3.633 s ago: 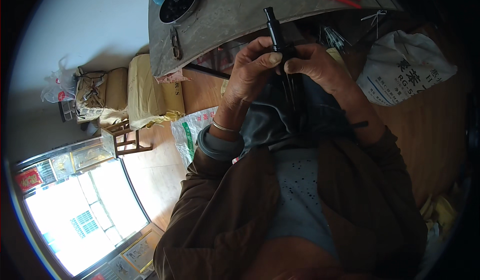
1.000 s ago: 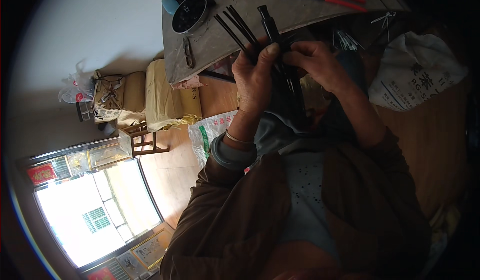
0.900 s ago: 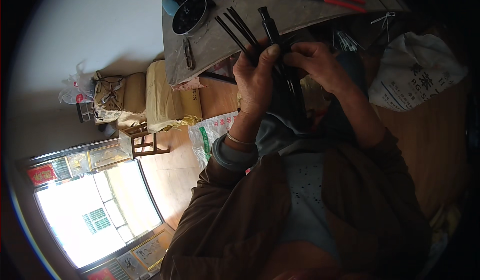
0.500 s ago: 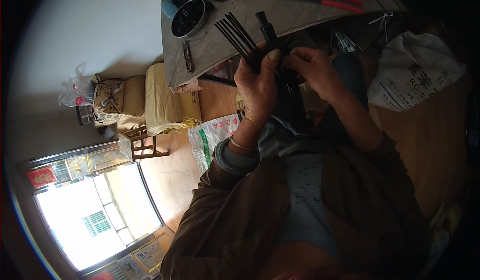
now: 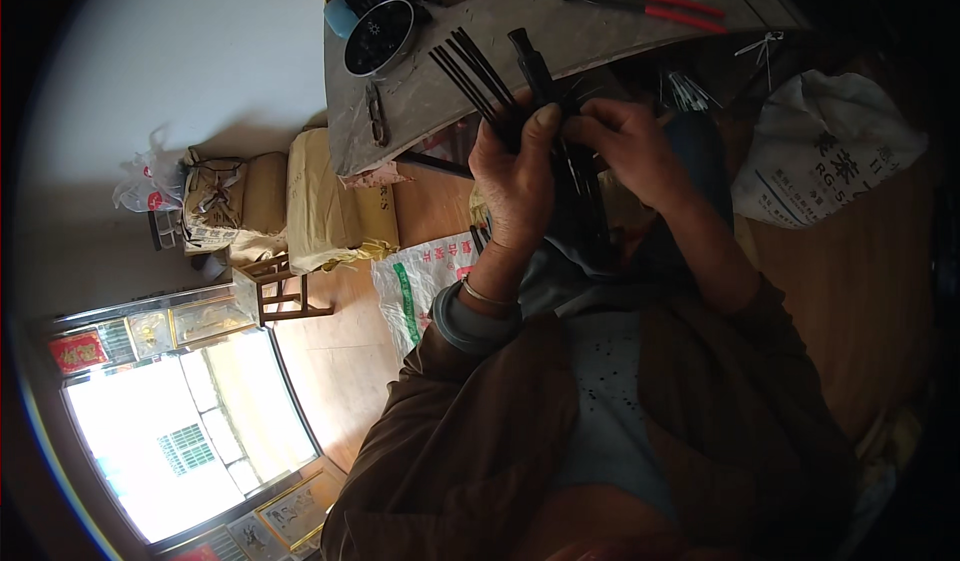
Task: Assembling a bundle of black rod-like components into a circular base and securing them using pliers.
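Hands: both are raised together over the lap, just below the near edge of the desk (image 5: 620, 51).
Left hand: the left hand (image 5: 515, 176) is closed around a bundle of thin black strips (image 5: 475, 76), thumb tip pressed up near the top of the bundle; the strips fan out above the fist and reach over the desk edge.
Right hand: the right hand (image 5: 630, 146) is curled, fingertips pinching at the same dark bundle just beside the left thumb; what exactly sits under those fingertips cannot be told.
Black rod: a thicker black rod-shaped piece (image 5: 530, 61) stands up between the two hands, tilted slightly left, its top over the desk.
Strips below: more dark strips hang down from the hands toward the lap, against dark cloth.
Desk: grey worn surface, curved by the lens.
On the desk: a round blue-rimmed tin (image 5: 378, 36) filled with dark small parts sits at the left end; red-handled pliers (image 5: 645, 3) lie well apart at the far right; a small metal tool (image 5: 375, 116) lies near the left edge.
Floor: wooden boards; a white printed sack (image 5: 830, 151) lies to the right, a white and green plastic bag (image 5: 425, 286) to the left below the desk.
Clothing: brown jacket sleeves, with a thin bangle (image 5: 485, 294) on the left wrist.
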`<state>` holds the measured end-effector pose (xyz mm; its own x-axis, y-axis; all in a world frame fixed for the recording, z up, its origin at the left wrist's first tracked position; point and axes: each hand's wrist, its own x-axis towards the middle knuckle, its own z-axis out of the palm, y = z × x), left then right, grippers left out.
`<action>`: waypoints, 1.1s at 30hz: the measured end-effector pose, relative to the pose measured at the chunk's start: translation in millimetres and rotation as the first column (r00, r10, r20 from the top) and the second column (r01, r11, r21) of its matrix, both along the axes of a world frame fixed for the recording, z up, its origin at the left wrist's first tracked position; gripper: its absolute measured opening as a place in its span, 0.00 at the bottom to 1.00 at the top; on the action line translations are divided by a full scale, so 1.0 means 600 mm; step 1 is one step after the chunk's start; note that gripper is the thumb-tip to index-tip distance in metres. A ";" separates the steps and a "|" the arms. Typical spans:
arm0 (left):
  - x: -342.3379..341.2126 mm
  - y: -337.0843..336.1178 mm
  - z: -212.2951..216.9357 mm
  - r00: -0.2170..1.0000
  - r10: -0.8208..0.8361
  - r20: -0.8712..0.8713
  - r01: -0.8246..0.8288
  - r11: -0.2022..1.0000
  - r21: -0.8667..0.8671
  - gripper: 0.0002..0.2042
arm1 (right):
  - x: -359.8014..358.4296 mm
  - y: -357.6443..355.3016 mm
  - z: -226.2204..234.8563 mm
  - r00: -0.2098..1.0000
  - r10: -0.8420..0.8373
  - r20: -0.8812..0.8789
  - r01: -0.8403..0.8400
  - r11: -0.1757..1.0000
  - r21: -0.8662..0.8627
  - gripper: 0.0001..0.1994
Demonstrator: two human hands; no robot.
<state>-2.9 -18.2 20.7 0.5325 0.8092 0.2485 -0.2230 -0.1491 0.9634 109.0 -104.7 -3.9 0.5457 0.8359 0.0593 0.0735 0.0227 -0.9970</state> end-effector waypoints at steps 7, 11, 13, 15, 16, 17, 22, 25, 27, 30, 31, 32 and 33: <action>-0.005 -0.006 0.003 0.999 0.003 0.032 -0.004 1.000 0.019 0.12 | 0.014 0.007 0.003 0.909 0.223 -0.352 -0.229 0.973 0.023 0.12; -0.010 -0.004 0.004 0.999 -0.011 0.034 0.010 1.000 0.009 0.12 | 0.019 0.009 0.018 0.873 0.291 -0.391 -0.310 0.950 0.015 0.12; -0.013 -0.002 0.005 0.999 -0.020 0.028 0.019 1.000 0.016 0.12 | 0.018 0.011 0.016 0.868 0.299 -0.397 -0.318 0.948 0.019 0.12; -0.016 0.002 0.002 0.999 -0.021 0.028 0.021 1.000 0.021 0.12 | 0.015 0.014 0.019 0.862 0.310 -0.401 -0.328 0.944 0.026 0.12; -0.017 0.002 0.004 0.999 -0.016 0.029 0.016 1.000 0.023 0.12 | 0.009 0.014 0.022 0.902 0.252 -0.349 -0.274 0.962 -0.014 0.12; -0.017 0.002 0.007 1.000 -0.016 0.007 0.016 1.000 0.001 0.13 | 0.003 0.014 0.024 0.936 0.194 -0.294 -0.218 0.975 -0.051 0.12; -0.021 0.018 0.026 0.984 -0.031 -0.176 0.061 0.984 0.166 0.14 | -0.007 0.015 0.022 0.988 0.103 -0.115 -0.113 0.990 -0.082 0.12; -0.018 0.019 0.044 0.966 -0.071 -0.249 0.074 0.997 0.003 0.14 | -0.003 0.014 0.020 0.970 0.139 -0.198 -0.149 0.988 -0.038 0.12; -0.019 0.022 0.041 0.970 -0.096 -0.225 0.104 0.994 0.026 0.14 | -0.001 0.013 0.021 0.947 0.176 -0.270 -0.186 0.982 -0.014 0.12; -0.018 0.013 0.041 0.972 -0.138 -0.190 0.148 0.988 0.040 0.13 | 0.005 0.006 0.022 0.896 0.200 -0.396 -0.227 0.974 -0.022 0.12; -0.017 0.013 0.037 0.971 -0.143 -0.190 0.153 0.988 0.037 0.13 | 0.010 0.007 0.016 0.869 0.210 -0.448 -0.242 0.970 -0.016 0.12; -0.016 0.013 0.031 0.975 -0.151 -0.165 0.157 0.987 0.023 0.13 | 0.013 0.007 0.012 0.838 0.219 -0.499 -0.257 0.967 -0.008 0.12; -0.015 0.013 0.026 0.977 -0.159 -0.139 0.162 0.987 0.010 0.13 | 0.011 0.005 0.013 0.839 0.214 -0.500 -0.252 0.968 -0.009 0.12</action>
<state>-12.1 -10.4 36.6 0.6850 0.7060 0.1798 -0.1110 -0.1428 0.9835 115.3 -101.5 3.7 0.2763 0.9334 -0.2290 -0.4244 -0.0953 -0.9004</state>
